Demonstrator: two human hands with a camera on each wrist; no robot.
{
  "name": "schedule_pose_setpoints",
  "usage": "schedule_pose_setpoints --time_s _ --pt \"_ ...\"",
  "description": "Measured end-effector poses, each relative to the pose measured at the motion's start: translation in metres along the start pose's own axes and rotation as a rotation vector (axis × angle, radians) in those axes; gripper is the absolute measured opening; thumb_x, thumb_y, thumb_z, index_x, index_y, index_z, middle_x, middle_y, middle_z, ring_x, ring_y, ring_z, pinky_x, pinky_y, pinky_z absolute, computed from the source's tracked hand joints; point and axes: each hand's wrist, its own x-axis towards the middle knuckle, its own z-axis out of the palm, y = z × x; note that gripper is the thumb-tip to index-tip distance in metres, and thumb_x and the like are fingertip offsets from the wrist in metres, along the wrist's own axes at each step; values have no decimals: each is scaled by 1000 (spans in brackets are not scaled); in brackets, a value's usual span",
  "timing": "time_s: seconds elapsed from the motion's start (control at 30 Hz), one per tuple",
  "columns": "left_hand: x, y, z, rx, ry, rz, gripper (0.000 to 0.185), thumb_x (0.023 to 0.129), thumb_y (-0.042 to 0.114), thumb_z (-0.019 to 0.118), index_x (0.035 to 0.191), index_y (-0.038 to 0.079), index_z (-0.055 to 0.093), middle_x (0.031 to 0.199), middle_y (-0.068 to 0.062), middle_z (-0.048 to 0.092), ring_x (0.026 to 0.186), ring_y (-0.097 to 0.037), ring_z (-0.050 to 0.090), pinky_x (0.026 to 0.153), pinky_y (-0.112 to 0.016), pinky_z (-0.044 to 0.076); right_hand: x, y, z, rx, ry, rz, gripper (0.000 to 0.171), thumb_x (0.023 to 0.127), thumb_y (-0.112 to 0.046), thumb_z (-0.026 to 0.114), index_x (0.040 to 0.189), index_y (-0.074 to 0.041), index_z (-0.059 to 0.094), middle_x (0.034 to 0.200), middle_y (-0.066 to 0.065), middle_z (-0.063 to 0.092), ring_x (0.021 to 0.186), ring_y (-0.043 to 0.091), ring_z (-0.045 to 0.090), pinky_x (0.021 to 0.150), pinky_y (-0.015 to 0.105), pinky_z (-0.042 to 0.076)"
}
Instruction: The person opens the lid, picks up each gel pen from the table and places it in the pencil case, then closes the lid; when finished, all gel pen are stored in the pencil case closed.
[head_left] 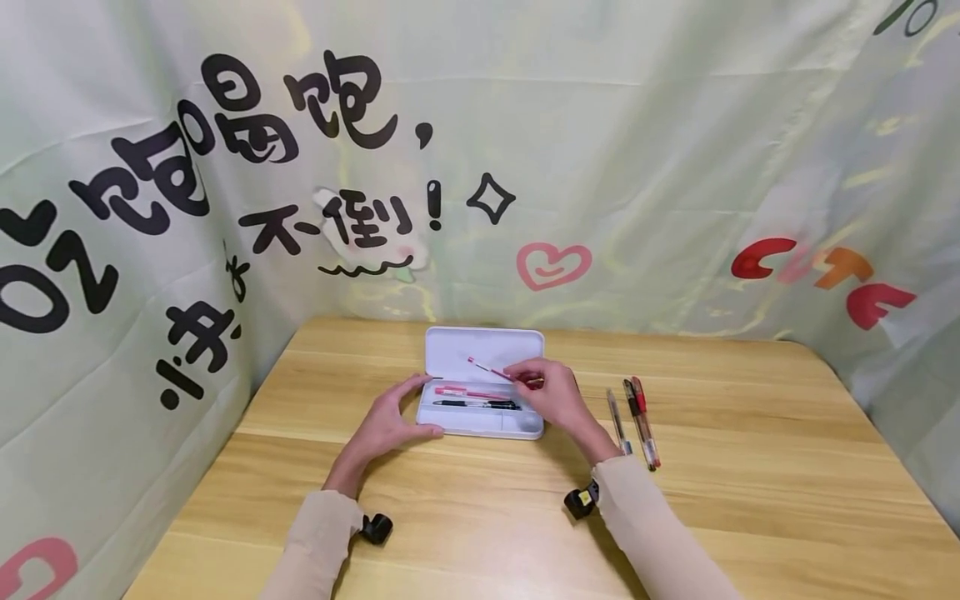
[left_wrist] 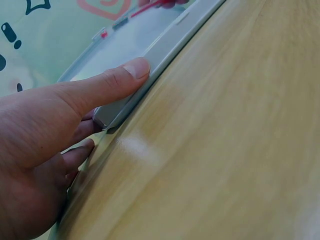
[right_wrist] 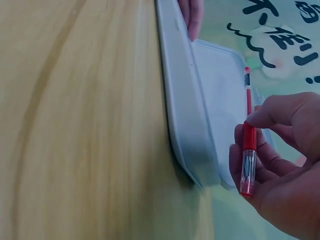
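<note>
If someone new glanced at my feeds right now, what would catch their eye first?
Probably the bold black lettering on the cloth backdrop, upper left in the head view. Next, the open white pencil case on the wooden table, with the left hand at its left end and the right hand holding a red pen over it. Off to the right lie three pens.

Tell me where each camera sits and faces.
Head: worn on the head, facing forward and down at the table and pencil case; sleeves, left hand and right hand show.
Left wrist: worn there, facing the pencil case and table; left hand large, some of the right hand at top.
Right wrist: worn there, facing the red pen in the right hand; some of the left hand at top.
Both wrist views share the pencil case and red pen.
</note>
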Motion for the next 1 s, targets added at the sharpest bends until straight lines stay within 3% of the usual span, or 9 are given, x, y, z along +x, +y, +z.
schedule_pose_setpoints --time_s 0.27,0.53,0.8,1.0 --pt "-3 2 -4 -17 4 -19 95 69 39 97 150 22 51 164 -16 33 152 -37 27 120 -63 21 10 -10 22 -52 -21 41 16 88 6 74 98 -4 81 99 8 75 86 20 68 78 36 59" --pt "0 2 -1 -4 -8 -4 96 70 41 96 152 21 50 164 -16 32 151 -39 27 119 -63 22 9 -8 37 -176 -18 2 16 86 7 72 93 -5 80 95 6 74 87 19 67 79 37 58" --pt "0 2 2 -1 -1 -25 95 69 38 97 151 22 51 164 -15 33 151 -38 27 120 -62 21 8 -8 36 -173 -27 3 17 86 8 72 97 -3 79 98 8 73 85 19 67 78 37 59" --pt "0 3 0 -2 -2 -24 95 69 40 96 151 21 51 165 -16 32 151 -39 27 119 -64 22 3 -13 19 -129 5 -2 21 84 9 73 101 -2 79 101 10 73 91 24 69 82 42 58"
